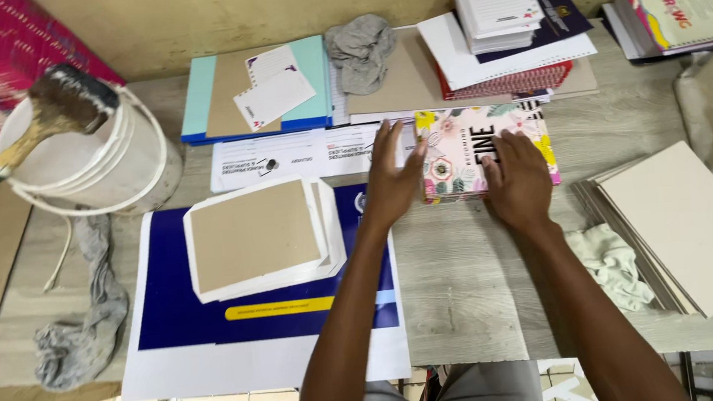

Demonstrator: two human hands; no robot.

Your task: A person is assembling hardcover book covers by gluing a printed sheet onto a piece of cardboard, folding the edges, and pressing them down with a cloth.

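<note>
Hands (391,180) (516,178) flat on floral notebook (456,163), wooden table (461,286)

Both arms reach forward, left hand (389,180) and right hand (516,181) flat, fingers extended.

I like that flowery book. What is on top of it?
The right hand lies flat on the flowery book, and the left hand presses its left edge. The hand hides part of the cover.
</note>
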